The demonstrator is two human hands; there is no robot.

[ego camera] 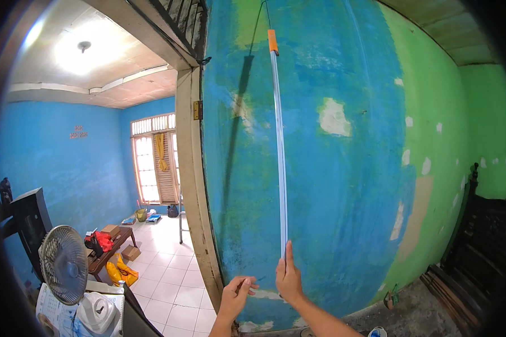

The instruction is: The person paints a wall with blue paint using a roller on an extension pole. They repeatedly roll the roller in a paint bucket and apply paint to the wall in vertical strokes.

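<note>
My right hand (289,282) grips the lower end of a long, slim silvery metal pole (280,147), its index finger pointing up along the pole. At the pole's top sits an orange handle (273,41), from which a thin bent metal rod (268,17) rises like a paint roller's frame; its far end is cut off by the picture. My left hand (236,295) hovers lower left of the right, fingers loosely curled, with nothing visible in it. Behind both stands a wall (320,202) with patchy blue paint over green and pale filler spots (335,118). The pole's shadow falls on it.
Left of the wall, a door frame (194,177) opens onto a tiled room with a low wooden bench (114,248). A fan (64,265) stands near me at lower left. Dark carved furniture (480,236) is at right. A paint container (378,332) sits on the floor below.
</note>
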